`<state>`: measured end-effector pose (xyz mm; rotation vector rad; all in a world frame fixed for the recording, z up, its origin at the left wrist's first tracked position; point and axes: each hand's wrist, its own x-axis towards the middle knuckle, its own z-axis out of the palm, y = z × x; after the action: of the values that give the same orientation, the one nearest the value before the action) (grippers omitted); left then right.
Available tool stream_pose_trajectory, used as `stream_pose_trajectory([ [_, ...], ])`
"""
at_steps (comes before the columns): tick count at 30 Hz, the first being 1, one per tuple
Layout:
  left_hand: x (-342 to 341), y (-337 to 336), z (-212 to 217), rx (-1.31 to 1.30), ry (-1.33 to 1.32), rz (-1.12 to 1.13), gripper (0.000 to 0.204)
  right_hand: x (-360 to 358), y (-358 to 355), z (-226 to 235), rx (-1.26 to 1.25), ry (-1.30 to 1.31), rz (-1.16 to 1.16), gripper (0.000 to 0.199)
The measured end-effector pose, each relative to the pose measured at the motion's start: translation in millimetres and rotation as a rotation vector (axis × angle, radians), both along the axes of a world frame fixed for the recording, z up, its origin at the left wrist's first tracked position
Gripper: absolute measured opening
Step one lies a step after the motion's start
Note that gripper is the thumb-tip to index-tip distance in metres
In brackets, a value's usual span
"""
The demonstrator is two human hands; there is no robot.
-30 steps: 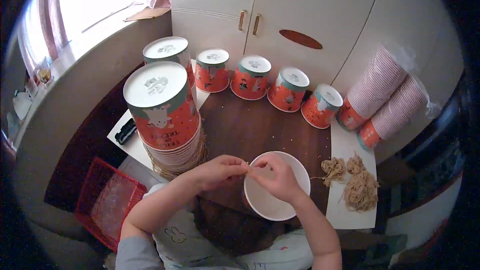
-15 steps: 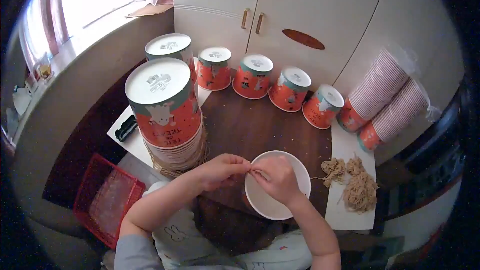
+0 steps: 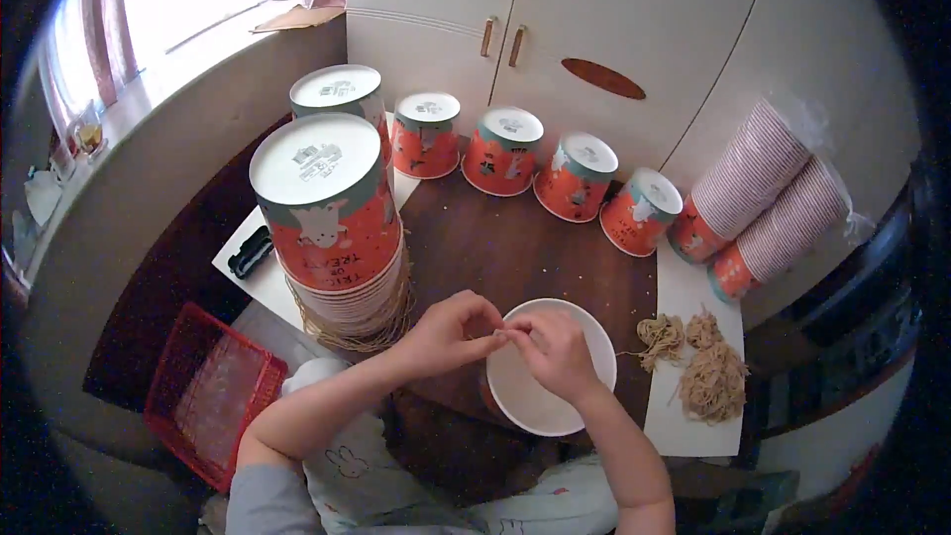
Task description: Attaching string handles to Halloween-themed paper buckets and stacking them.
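Note:
Over a wide paper bucket (image 3: 535, 401) that stands with its white inside facing up, my two hands meet fingertip to fingertip. My left hand (image 3: 456, 335) is on the bucket's left rim side, thumb and finger pinched together. From the right, my right hand (image 3: 557, 352) pinches at the same spot, above the bucket's mouth. Whatever the fingertips hold is too small to make out. To the right, loose bundles of tan twine (image 3: 713, 381) lie on a white board (image 3: 693, 436).
A tall stack of orange and green buckets (image 3: 332, 238) with twine around its foot stands left. Several upturned buckets (image 3: 502, 154) line the back. Two sleeves of nested buckets (image 3: 753, 178) lean at right. A red basket (image 3: 213, 396) and black stapler-like object (image 3: 251, 253) are left.
My left hand has shifted slightly up and right, its thumb and finger spreading into a wider loop. My right fingers have turned a little; the bucket stays in place.

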<state>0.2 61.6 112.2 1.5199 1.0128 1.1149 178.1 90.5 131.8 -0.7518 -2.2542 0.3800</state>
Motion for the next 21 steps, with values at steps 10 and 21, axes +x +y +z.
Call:
stream_pose_trajectory([
  [10,-2.3,0.6,3.4,-0.095,0.055,-0.032,0.016,0.0,-0.1,1.1,-0.293,0.087,-0.018,0.009],
  [21,-7.0,2.9,5.4,-0.512,-0.244,-0.234,0.018,-1.8,-3.2,7.0,-0.218,0.054,0.027,0.012],
])
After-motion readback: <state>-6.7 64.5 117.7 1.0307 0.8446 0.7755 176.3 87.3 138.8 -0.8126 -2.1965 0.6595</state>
